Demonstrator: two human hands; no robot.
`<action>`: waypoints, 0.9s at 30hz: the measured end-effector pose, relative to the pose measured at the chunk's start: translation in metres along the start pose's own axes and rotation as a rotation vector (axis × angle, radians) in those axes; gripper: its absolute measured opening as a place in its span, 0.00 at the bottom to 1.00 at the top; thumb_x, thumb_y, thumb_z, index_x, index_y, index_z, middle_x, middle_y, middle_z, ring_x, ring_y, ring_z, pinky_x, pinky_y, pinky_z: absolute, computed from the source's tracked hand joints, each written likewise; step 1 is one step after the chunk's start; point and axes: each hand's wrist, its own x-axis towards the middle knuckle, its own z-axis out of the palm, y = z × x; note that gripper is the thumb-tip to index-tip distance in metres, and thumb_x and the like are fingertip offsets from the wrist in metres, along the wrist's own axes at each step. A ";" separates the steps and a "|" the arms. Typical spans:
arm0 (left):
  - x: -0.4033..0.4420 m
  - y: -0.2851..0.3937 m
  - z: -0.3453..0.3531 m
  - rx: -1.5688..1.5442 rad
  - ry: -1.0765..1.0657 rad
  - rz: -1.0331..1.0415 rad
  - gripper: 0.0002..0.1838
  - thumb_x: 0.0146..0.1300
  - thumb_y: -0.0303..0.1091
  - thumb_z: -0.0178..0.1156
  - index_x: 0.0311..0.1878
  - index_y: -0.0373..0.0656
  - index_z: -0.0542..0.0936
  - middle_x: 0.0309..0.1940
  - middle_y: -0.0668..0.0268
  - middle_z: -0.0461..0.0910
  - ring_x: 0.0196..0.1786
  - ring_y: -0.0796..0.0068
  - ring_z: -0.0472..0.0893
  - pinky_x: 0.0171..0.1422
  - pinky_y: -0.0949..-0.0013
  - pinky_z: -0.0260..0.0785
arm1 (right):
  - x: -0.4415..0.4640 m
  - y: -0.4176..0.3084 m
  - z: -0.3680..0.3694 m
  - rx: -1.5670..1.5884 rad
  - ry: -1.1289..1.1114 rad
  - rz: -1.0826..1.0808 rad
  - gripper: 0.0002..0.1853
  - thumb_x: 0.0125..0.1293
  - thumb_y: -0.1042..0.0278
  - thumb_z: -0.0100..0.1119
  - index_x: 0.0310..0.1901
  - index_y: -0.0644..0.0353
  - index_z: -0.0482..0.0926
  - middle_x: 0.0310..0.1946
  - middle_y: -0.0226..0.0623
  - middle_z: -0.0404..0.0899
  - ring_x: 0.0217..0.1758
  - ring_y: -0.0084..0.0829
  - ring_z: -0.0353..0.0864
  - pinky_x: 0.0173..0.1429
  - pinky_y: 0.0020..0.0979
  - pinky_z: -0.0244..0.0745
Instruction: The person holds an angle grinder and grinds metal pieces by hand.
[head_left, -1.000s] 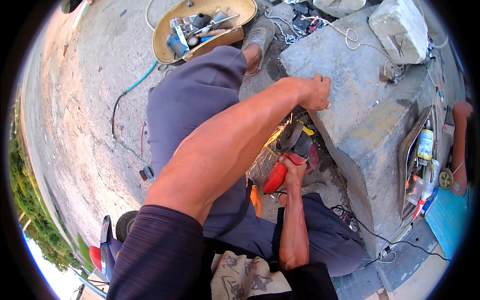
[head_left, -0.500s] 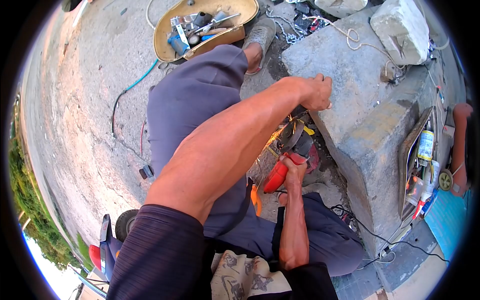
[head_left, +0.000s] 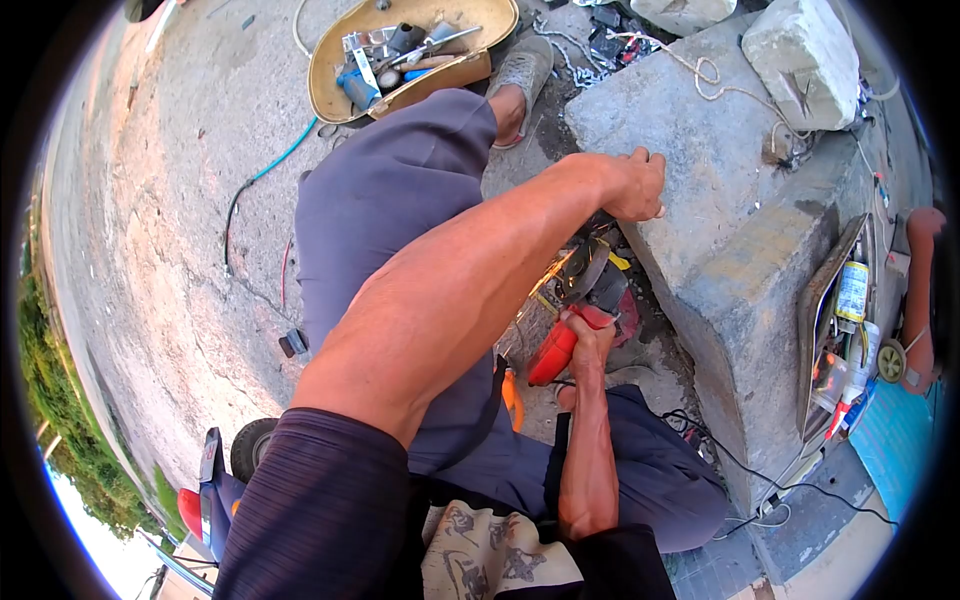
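Your right hand [head_left: 588, 342] clamps the red grinder [head_left: 551, 356], its long axis running forward, disc [head_left: 590, 272] toward your left hand [head_left: 634, 188], curled by the concrete block [head_left: 700, 190]; I can't tell whether that hand grips anything.

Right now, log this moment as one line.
right hand: holding red grinder | left hand: curled near big concrete block, grip unclear | sparks: beside grinder
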 end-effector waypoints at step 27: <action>-0.003 0.002 -0.001 -0.015 0.011 -0.010 0.35 0.76 0.49 0.55 0.70 0.28 0.60 0.68 0.37 0.65 0.72 0.33 0.69 0.74 0.42 0.63 | -0.002 -0.004 0.003 0.011 -0.001 -0.018 0.12 0.51 0.74 0.74 0.38 0.64 0.86 0.34 0.29 0.84 0.35 0.26 0.80 0.43 0.31 0.74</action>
